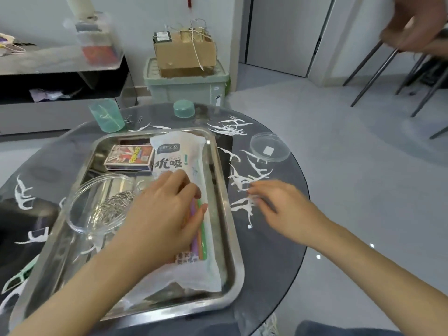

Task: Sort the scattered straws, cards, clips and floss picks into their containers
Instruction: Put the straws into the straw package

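Two hands: your left hand (pixel 164 209) flat on straw bag (pixel 179 151), right hand (pixel 278 204) on floss picks (pixel 242 180) at tray's (pixel 220 170) 3 o'clock, grip unclear.

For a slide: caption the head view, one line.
Left hand rests on the straw bag in the tray; right hand touches floss picks on the table.

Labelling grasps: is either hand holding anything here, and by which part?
Left hand presses flat on the straw bag mid-length, no grip. Right hand: fingers touch the floss picks; blurred, so a pinch cannot be told.
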Available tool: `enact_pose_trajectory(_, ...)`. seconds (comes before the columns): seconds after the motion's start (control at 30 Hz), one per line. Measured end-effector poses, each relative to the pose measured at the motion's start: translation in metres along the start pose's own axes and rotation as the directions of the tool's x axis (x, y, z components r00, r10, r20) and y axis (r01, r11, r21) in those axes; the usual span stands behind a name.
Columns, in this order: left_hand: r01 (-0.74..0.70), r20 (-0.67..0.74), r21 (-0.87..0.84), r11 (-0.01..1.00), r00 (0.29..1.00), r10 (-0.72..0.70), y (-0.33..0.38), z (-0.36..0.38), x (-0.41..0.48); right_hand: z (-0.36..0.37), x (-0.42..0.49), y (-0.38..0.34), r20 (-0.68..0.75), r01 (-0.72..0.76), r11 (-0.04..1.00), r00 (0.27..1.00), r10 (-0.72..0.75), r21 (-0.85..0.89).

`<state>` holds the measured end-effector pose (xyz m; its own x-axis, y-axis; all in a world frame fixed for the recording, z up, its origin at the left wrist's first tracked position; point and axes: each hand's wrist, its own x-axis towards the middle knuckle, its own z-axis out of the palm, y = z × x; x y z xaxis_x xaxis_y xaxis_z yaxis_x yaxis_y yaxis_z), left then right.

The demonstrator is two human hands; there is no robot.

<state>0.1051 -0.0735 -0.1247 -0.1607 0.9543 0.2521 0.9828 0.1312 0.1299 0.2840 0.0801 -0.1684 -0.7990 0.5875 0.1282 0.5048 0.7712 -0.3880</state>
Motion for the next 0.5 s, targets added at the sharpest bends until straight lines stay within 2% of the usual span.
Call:
enact_pose_trajectory(0.07,-0.055,0.013,0.059,0.997,0.998,0.054,-0.008,0.001,-0.004,-0.001,0.016,0.005,-0.028,-0.060,0.997,0.998,0.058,-0.052)
enact_pose_trajectory(0.13,-0.097,0.020,0.113,0.989,0.995,0.095,-0.017,0.004,-0.008,0.002,0.022,0.011,0.039,-0.044,0.996,0.998,0.048,-0.082)
enact_pose_trajectory(0.2,-0.114,0.024,0.154,0.981,0.993,0.111,-0.023,0.006,-0.013,0.002,0.017,0.014,0.060,-0.044,0.999,0.997,0.046,-0.027)
enact_pose_trajectory(0.33,-0.127,0.039,0.115,0.985,0.992,0.124,-0.023,0.016,-0.018,-0.010,0.006,0.019,-0.103,-0.104,0.994,0.989,0.105,0.021)
enact_pose_trajectory(0.4,-0.144,0.030,0.091,0.985,0.989,0.142,-0.020,0.018,-0.018,-0.012,0.001,0.014,-0.052,-0.088,0.996,0.995,0.089,0.013)
enact_pose_trajectory(0.5,-0.157,0.011,0.059,0.986,0.988,0.156,-0.020,0.020,-0.018,-0.009,-0.009,0.003,0.080,0.012,1.000,0.997,-0.011,-0.008)
